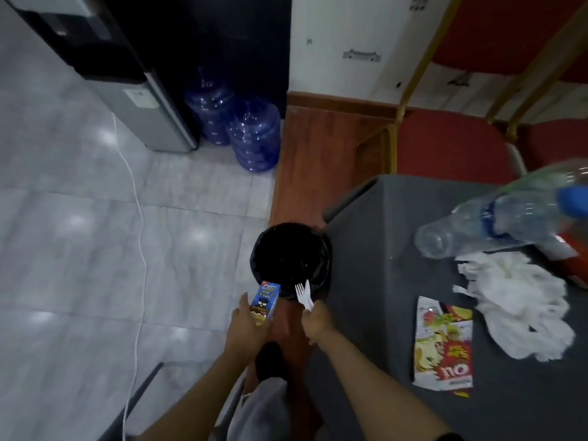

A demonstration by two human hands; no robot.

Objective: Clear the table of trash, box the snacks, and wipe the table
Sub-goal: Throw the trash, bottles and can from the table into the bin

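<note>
A round black-lined trash bin point(291, 232) stands on the floor beside the grey table point(375, 281). My left hand point(246, 329) holds a small blue drink carton point(265, 299) just at the bin's near rim. My right hand point(316, 321) grips white plastic cutlery point(304, 294), a fork and a knife, with the tips over the bin's near edge. On the table lie a flat red and yellow snack wrapper point(444, 345), crumpled white tissue point(521, 300) and an empty clear plastic bottle point(496, 224) on its side.
Two red chairs point(451, 144) with gold frames stand behind the table. Blue water jugs point(253, 135) and a water dispenser point(136, 100) sit at the back left. A white cable point(140, 237) runs across the tiled floor. My foot point(270, 361) is below the bin.
</note>
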